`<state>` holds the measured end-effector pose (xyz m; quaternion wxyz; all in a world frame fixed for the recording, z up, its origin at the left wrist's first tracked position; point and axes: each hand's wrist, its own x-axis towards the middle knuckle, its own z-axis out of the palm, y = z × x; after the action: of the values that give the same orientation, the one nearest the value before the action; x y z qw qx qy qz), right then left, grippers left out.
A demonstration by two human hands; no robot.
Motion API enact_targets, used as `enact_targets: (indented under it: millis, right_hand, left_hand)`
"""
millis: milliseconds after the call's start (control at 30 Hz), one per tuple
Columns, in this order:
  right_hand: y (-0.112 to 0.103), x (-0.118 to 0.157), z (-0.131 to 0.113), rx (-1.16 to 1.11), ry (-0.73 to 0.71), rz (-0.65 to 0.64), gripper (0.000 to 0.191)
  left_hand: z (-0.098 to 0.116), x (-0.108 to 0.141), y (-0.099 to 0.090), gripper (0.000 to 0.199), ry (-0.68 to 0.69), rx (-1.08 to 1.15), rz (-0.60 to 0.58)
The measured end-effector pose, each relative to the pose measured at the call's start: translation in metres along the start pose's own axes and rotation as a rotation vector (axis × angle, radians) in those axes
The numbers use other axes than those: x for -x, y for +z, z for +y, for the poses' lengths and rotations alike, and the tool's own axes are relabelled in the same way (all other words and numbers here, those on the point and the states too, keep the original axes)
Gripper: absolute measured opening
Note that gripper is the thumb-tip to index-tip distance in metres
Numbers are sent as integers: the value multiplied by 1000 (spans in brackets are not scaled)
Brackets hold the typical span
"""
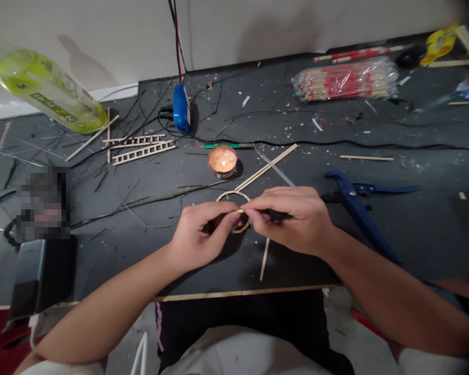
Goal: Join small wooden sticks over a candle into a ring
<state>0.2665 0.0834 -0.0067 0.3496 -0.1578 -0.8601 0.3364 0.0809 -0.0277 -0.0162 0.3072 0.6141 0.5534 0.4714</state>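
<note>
My left hand [203, 229] and my right hand [293, 216] meet above the table's near part, fingertips pinched together. Between them is a short piece of pale wooden stick [240, 211]. A thin ring of small wooden segments [232, 193] shows behind and below the fingers; whether the fingers touch it I cannot tell. Just beyond the hands lie two crossed wooden sticks [271, 164] with a translucent strip [279, 172]. Another stick [264, 260] points toward the table edge below my right hand. A small round tin with a lit candle [222, 161] stands past the ring.
Blue pipe cutters [355, 208] lie at right. Small ladder-like stick frames [143, 151], a blue device [182, 108] with cables and a green-labelled bottle [50, 88] are at left. Bagged sticks [347, 80] lie at the back. A dark box [42, 273] sits at the near left.
</note>
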Motion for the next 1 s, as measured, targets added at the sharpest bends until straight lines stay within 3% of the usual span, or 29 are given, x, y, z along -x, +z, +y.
enact_targets:
  millis: [333,467,700,1000]
  right_hand:
    - [8,1,-7,71,33,76,10]
    - [9,0,-8,105,46,87,10]
    - [6,1,-5,248,-85,74,7]
    - [-1,1,-2,138,-151,-1,15]
  left_hand:
    - [-2,2,-6,14,182,-260,-8]
    - [1,-2,-6,12,41,-93,-43]
    - [2,-4,-5,26,-389,483,-145]
    - [4,-4,-6,32,-494,571,-187]
